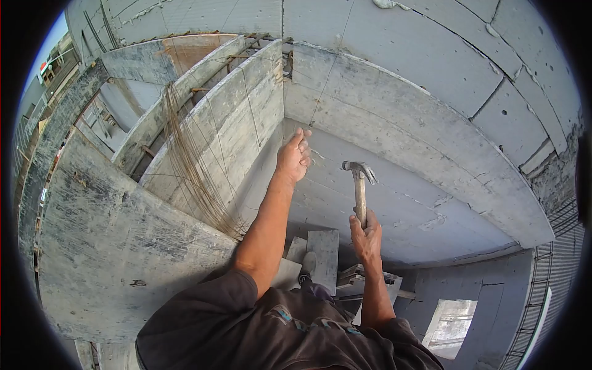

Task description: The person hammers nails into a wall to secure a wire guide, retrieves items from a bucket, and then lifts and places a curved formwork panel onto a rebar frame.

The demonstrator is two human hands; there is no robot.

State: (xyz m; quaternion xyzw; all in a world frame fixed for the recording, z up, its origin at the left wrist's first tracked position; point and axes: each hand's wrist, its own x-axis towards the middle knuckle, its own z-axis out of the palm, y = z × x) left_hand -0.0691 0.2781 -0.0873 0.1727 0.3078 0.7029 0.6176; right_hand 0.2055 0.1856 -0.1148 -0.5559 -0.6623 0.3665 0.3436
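My right hand (367, 237) is wrapped round the wooden handle of a claw hammer (359, 179), its metal head upward. In the middle of the view my left hand (294, 155) is raised with its fingers closed, close to the long formwork board (394, 117). What it pinches, if anything, is too small to make out. A thin wire (322, 92) runs down across that board and ends near my left fingertips. To the left, a loose bundle of thin wire (191, 163) hangs over the upright boards.
Upright formwork boards (216, 111) meet at a corner, with rebar between them. A large panel (123, 240) stands at left. Behind rises a block wall (401, 49). Below, my shoe (309, 264) is on planks (322, 250). A wall opening (452, 324) is at lower right.
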